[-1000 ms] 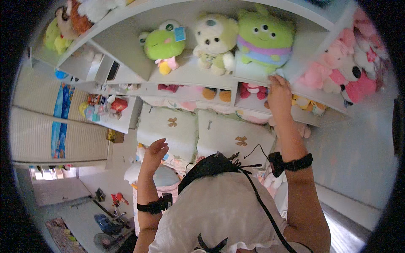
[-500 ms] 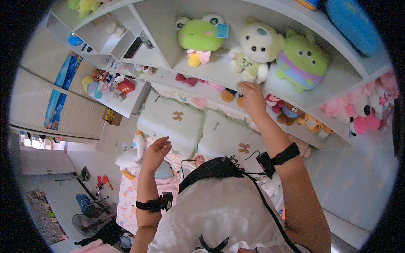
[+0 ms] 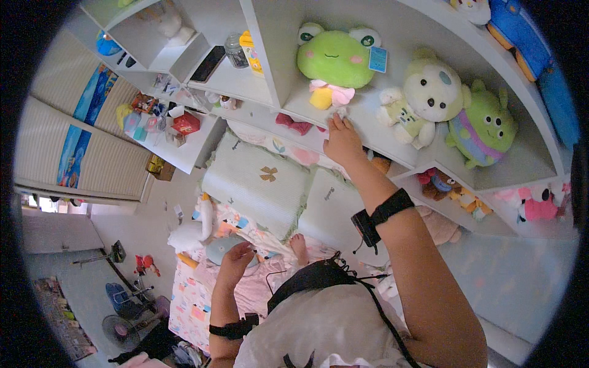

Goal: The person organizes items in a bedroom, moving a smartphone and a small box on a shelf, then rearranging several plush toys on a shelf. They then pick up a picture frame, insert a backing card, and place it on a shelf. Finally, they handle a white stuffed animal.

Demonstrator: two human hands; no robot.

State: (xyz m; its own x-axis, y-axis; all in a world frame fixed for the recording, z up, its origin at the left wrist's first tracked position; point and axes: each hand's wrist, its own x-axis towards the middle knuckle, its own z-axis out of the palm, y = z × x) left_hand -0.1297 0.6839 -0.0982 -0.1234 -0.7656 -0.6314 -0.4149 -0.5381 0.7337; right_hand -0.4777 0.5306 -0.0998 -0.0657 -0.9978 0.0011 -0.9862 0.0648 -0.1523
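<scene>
My right hand (image 3: 343, 140) reaches up to the front edge of a white shelf (image 3: 368, 126). Its fingers are pressed together at the board, with a small whitish bit at their tips that I cannot make out. Just above it sits a green frog plush (image 3: 337, 58) with a blue tag. To its right, a cream bear plush (image 3: 432, 92) leans against a green three-eyed plush (image 3: 485, 126) with a purple band. Over the bed hangs my left hand (image 3: 235, 265), its fingers loosely bent and apart, with nothing seen in them.
Below the shelf lies a bed with pale green pillows (image 3: 254, 184). A white goose plush (image 3: 193, 232) rests on its left side. A phone (image 3: 208, 64) and a glass jar (image 3: 235, 50) stand in the left compartment. A fan (image 3: 121, 331) is on the floor, lower left.
My right hand has slid left along the shelf edge, from below the bear plush to below the frog plush. My left hand has dropped lower, and the whole view has shifted.
</scene>
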